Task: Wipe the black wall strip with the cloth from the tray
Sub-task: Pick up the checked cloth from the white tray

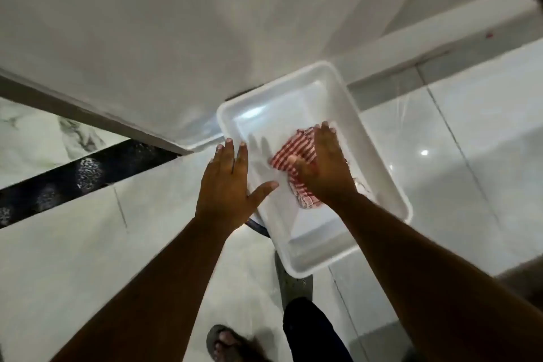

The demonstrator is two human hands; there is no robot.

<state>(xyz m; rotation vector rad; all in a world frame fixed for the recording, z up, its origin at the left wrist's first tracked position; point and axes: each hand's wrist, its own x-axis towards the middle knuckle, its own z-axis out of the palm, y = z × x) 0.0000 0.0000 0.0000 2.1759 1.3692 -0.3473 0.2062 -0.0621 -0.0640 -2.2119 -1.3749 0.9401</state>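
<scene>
A white rectangular tray stands in the middle of the view. A red-and-white striped cloth lies crumpled inside it. My right hand lies flat on the cloth with its fingers spread and its thumb pressed into the fabric. My left hand is open at the tray's left rim, fingers apart, thumb reaching over the rim into the tray. The black wall strip runs diagonally across the marble-look tiles at the left, with pale smudges on it.
A white ledge or countertop fills the top of the view above the strip. Glossy white floor tiles spread to the right. My sandalled foot and dark trouser leg show at the bottom.
</scene>
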